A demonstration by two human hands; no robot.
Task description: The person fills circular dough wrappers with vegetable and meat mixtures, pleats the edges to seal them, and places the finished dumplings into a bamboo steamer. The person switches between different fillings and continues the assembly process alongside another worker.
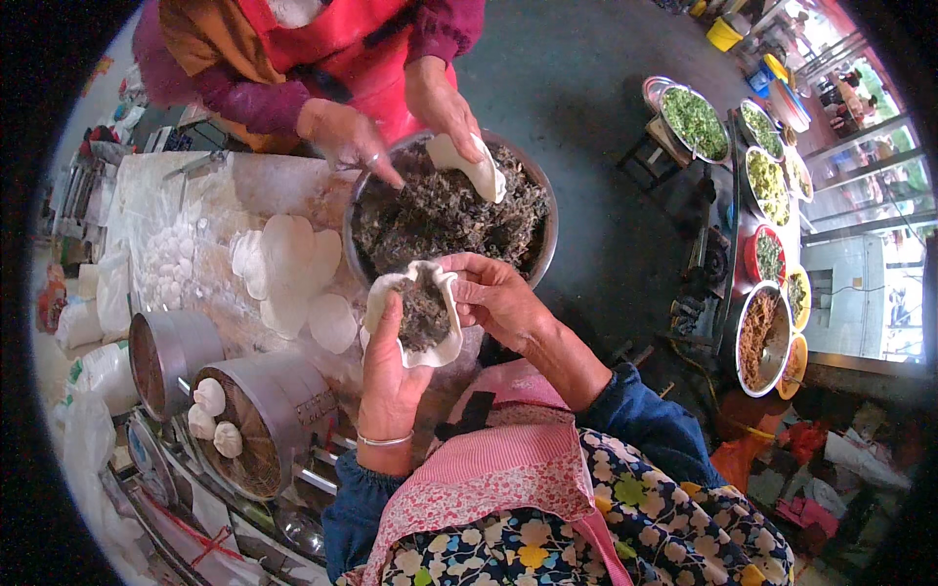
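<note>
My left hand (389, 376) cups a round dough wrapper (451, 344) from below, its thumb pressing on the dark chopped filling (422, 314) in the middle. With thumb and fingers, my right hand (503, 301) pinches the wrapper's right edge, where the rim is ruffled. Just beyond stands a large metal bowl (554, 220) of the same dark filling. Across it, a co-worker's hand (445, 103) holds a folded wrapper (469, 168) over the bowl, while their other hand (347, 137) points a finger toward the filling.
Flat dough wrappers (298, 259) overlap on the floured table (259, 186), near small dough pieces (168, 259). Three shaped buns (210, 396) sit in a round metal steamer (293, 391) at the left. Bowls of chopped greens (694, 122) and a bowl of brown shredded filling (760, 337) line the right.
</note>
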